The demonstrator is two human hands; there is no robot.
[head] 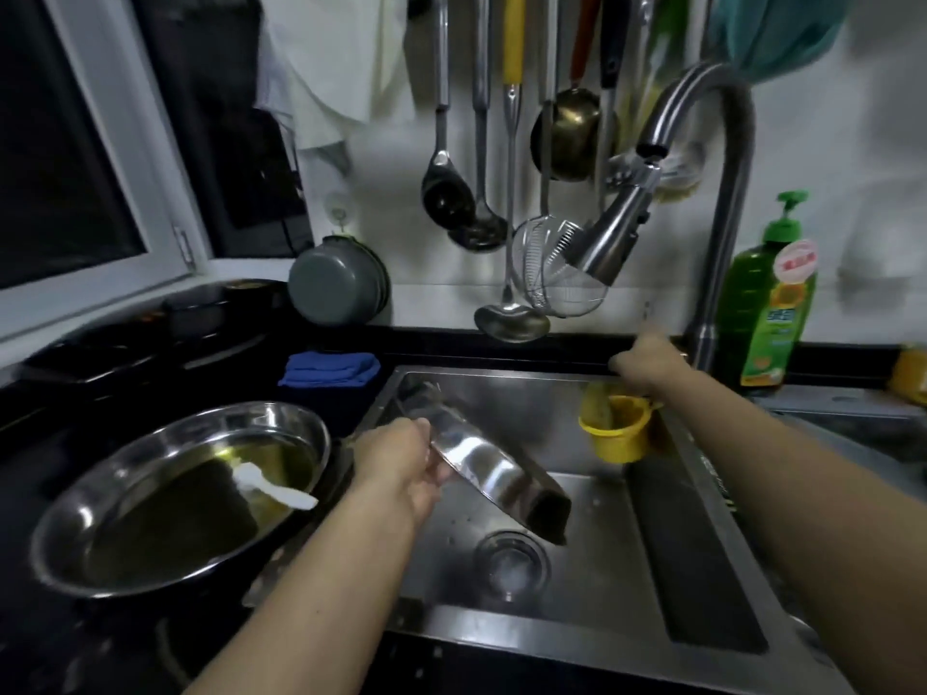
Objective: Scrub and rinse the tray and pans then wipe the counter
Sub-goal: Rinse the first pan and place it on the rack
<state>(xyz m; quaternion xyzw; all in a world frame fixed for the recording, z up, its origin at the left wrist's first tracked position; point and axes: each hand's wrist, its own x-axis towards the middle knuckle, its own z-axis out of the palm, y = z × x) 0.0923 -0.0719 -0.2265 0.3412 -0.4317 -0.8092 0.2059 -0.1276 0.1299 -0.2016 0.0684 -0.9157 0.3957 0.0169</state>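
Over the steel sink point(592, 494), the left hand point(401, 464) forms the grip, fingers curled round the upper rim of a shiny tilted steel pan point(496, 474); its lower edge hangs above the drain, open basin beyond. Left of the grip, a round steel tray point(90, 514) sits on the black counter point(60, 423). The right hand point(652, 366) rests at the faucet base; I cannot tell its closure.

Two bare forearms show, with no sleeves, gloves, watch or rings visible on them. The left hand point(401, 469) and the right hand point(647, 363) are both uncovered. Both forearms are slim and smooth, blurred slightly near the wrists.
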